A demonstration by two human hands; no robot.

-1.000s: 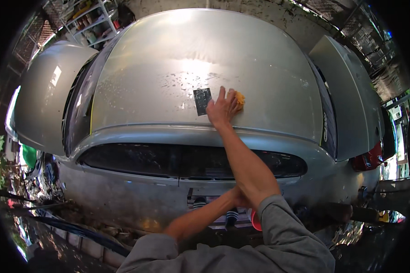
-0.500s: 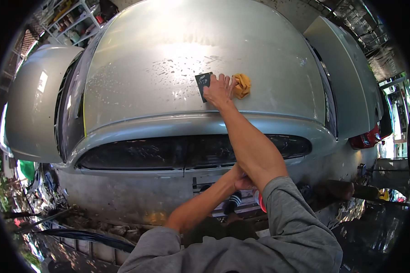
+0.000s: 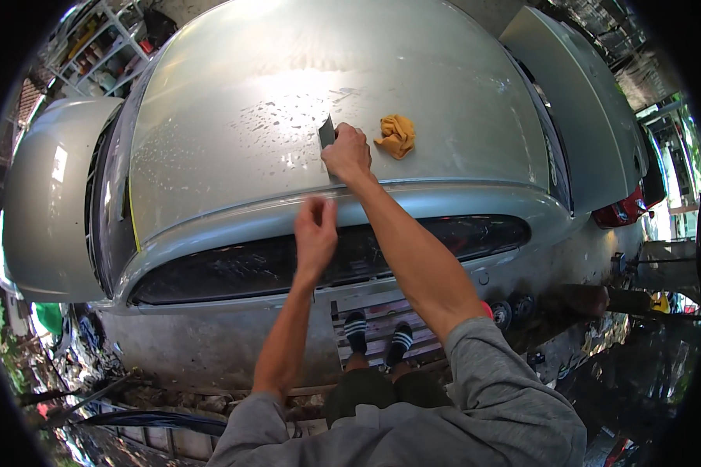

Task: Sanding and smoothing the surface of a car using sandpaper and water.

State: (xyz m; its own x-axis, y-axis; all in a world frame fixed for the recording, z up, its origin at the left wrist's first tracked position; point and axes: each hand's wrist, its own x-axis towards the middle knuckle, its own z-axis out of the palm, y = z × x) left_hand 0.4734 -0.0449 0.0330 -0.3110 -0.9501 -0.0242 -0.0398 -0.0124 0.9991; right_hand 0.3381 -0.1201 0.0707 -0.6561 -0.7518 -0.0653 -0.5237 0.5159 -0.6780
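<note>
My right hand (image 3: pixel 347 154) is on the silver car roof (image 3: pixel 413 78), fingers closed on a dark sheet of sandpaper (image 3: pixel 327 134). The sheet's far end is tilted up off the roof, and part of it is hidden by the hand. Just right of that hand lies a crumpled yellow cloth (image 3: pixel 397 136), not touching it. My left hand (image 3: pixel 315 241) is raised in front of the side window, its fingers curled together, slightly blurred, with nothing visible in them. Water drops dot the roof left of the sandpaper.
The car's dark side window (image 3: pixel 234 268) runs along the near side. My feet stand on a wooden pallet (image 3: pixel 375 331). A metal shelf (image 3: pixel 105 47) with assorted items stands at the far left. A red vehicle part (image 3: pixel 623 212) shows on the right.
My left hand has come up from beneath the right arm toward the roof edge. My right hand has left the cloth's side, moved left, and lifted the sandpaper from lying flat.
</note>
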